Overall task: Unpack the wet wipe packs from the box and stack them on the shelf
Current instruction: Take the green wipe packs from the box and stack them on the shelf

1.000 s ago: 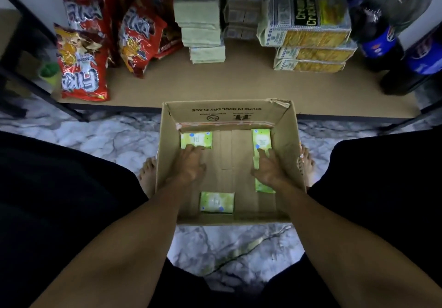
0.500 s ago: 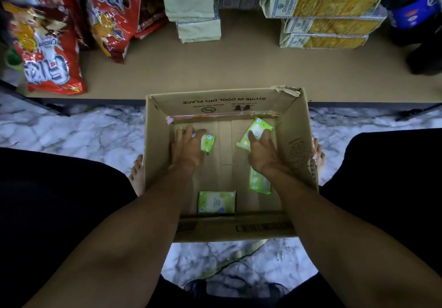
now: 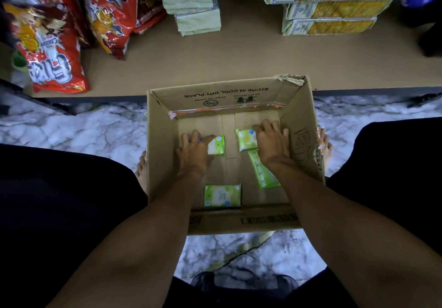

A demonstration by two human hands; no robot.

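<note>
Both hands are down inside the box point(image 3: 227, 95), each holding a wet wipe pack. The left hand point(image 3: 195, 151) has its fingers wrapped round one end of the left pack point(image 3: 216, 145), at about 10 o'clock on the box floor. The right hand point(image 3: 271, 144) has its fingers curled over the right pack point(image 3: 246, 140) at about 1 o'clock, and that pack is tipped up off the cardboard. Two more lie loose: a third pack point(image 3: 263, 171) at 4 o'clock, partly under the right wrist, and a fourth pack point(image 3: 222, 195) flat by the near wall at 6 o'clock. The step looks like lifting the held pair out. That should go best straight up, clear of the far wall, before swinging forward to the shelf point(image 3: 239, 56) at 12 o'clock. The packs look soft and slippery, so a firm hold across the width, not by a corner, seems wise. The right wrist should rise without dragging the third pack along. The bare stretch of shelf between the pale packets point(image 3: 193, 4) and the cracker boxes point(image 3: 330, 6) seems the natural spot to lay them flat, edges lined up.
</note>
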